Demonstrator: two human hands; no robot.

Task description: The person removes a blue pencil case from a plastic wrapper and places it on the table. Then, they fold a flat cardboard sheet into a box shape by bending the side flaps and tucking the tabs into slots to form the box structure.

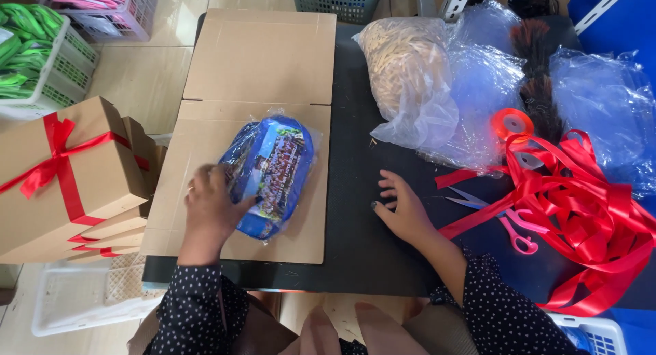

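**Blue pouch on flat cardboard**

Blue wrapped pouch (pixel 270 174) lies mid-frame on cardboard (pixel 260 75). Left hand (pixel 212 208) rests on its lower-left edge, fingers curled against it. Right hand (pixel 403 208) lies open, flat on the dark table (pixel 355 191), near pink scissors (pixel 509 225).

Black table (pixel 355 211) on beige tiled floor (pixel 143 75); white plastic baskets (pixel 75 54) left; blue wall (pixel 615 27) right.

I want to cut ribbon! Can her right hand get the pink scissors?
Probably yes. The right hand lies flat on the dark table, empty, and the pink scissors lie just beside it, mostly uncovered, with only red ribbon over their far side.
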